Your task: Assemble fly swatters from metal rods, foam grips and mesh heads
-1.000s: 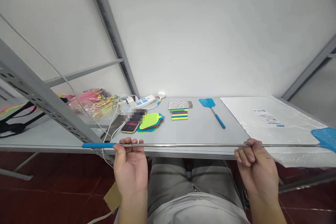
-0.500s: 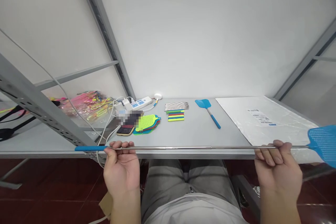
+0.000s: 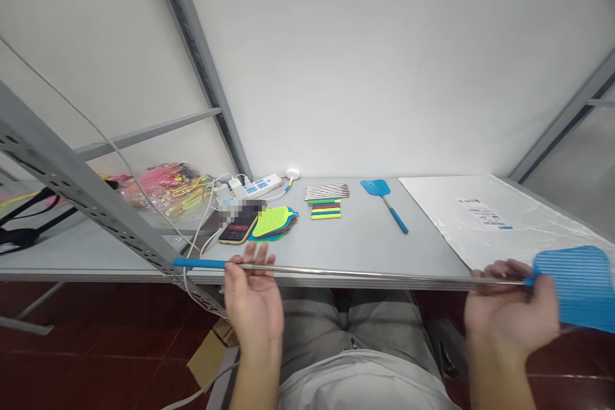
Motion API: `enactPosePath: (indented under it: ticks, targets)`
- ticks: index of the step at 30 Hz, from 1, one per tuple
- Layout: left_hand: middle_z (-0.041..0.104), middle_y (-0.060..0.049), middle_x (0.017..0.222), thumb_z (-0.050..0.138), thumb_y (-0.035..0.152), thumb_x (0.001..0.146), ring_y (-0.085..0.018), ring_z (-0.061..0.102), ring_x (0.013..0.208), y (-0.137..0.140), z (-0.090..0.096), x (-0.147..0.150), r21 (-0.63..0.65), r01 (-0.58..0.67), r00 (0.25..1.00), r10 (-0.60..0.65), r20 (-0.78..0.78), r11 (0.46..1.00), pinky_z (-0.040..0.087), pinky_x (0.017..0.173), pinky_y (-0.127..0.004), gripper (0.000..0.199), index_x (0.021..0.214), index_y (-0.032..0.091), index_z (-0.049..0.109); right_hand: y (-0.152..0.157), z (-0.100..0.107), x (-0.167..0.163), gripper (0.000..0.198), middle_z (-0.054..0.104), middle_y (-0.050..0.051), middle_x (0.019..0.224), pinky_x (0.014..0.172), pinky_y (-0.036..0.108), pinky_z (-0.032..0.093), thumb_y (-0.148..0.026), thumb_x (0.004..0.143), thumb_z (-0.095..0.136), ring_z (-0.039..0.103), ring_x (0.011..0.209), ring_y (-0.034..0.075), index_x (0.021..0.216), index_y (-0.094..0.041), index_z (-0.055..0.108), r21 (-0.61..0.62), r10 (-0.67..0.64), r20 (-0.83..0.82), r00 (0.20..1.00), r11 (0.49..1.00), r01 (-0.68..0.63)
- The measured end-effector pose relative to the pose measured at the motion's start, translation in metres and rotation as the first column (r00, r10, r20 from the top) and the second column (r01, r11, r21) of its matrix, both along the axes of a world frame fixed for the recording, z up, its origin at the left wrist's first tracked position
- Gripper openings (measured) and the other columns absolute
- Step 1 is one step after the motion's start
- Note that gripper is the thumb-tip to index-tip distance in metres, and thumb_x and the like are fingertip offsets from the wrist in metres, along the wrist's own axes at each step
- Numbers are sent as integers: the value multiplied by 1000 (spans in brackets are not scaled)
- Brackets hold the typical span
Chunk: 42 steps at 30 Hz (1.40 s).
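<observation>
A long telescopic fly swatter [image 3: 365, 274] lies level across both of my hands, above the front edge of the table. Its blue grip points left and its blue mesh head is at the right. My left hand [image 3: 254, 301] pinches the rod just beside the grip, thumb against the fingers. Close to the head, my right hand [image 3: 509, 307] is closed round the rod near its neck, slightly smeared by motion. Behind them on the table lies a shorter blue fly swatter [image 3: 394, 214]. Coloured handles [image 3: 327, 210] and metal rods [image 3: 327, 191] lie in rows left of it.
Stacked swatter heads [image 3: 273, 223] lie beside a phone [image 3: 235, 230]. Behind is a power strip [image 3: 263, 188] with cables. A white plastic bag [image 3: 446, 205] covers the table's right side. A grey shelf post [image 3: 96, 205] stands at left, with bagged colourful items [image 3: 163, 186] beyond.
The swatter's rod looks shorter, my hands being closer together. My left hand and the grip have moved right, and the head has come left and turned. My right hand's hold has shifted to the neck.
</observation>
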<state>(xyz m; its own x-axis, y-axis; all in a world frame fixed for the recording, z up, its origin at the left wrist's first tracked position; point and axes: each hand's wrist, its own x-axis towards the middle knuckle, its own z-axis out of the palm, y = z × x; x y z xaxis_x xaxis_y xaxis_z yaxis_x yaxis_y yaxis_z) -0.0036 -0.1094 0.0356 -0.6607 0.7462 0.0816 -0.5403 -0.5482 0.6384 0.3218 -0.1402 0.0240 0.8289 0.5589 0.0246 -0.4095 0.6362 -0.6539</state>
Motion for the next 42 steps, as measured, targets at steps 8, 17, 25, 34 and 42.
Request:
enactPosePath:
  ticks: [8, 17, 25, 34, 42]
  targets:
    - [69, -9, 117, 63, 41, 89, -22, 65, 108, -27, -22, 88, -62, 303, 949, -308, -75, 951, 51, 88, -35, 20, 94, 21, 60, 3, 2, -122, 36, 59, 3, 99, 59, 28, 39, -48, 96, 40, 43, 60, 10, 99, -24, 67, -68, 320, 83, 944, 947, -315]
    - [72, -8, 106, 65, 43, 87, -20, 68, 100, -40, -28, 106, -63, 353, 929, -358, -97, 933, 52, 88, -33, 21, 91, 22, 65, -4, 19, -148, 36, 61, 3, 97, 67, 29, 46, -50, 96, 40, 48, 67, 11, 96, -26, 67, 9, 350, -1, 937, 937, -350]
    - [63, -11, 126, 67, 39, 85, -29, 57, 120, -39, -39, 112, -87, 490, 811, -490, -320, 867, 46, 102, -45, 21, 92, 20, 70, -6, 4, -174, 44, 63, 4, 98, 85, 36, 48, -57, 93, 41, 59, 94, 20, 110, -25, 67, -58, 655, -58, 754, 752, -657]
    - [59, -8, 133, 64, 33, 88, -27, 50, 128, -36, -29, 101, -143, 422, 730, -429, -532, 895, 44, 104, -43, 15, 93, 21, 71, 2, -5, -168, 43, 68, 5, 110, 93, 36, 45, -54, 95, 41, 60, 101, 19, 103, -23, 70, -39, 680, -29, 732, 731, -681]
    - [61, -10, 121, 78, 35, 76, -18, 59, 93, -37, -12, 80, -395, 758, 219, -773, -596, 519, 48, 86, -32, 65, 135, 26, 52, 32, -16, -85, 32, 47, -6, 62, 55, 23, 40, -46, 86, 64, 37, 50, 7, 69, -19, 56, -190, 565, -34, 825, 806, -560]
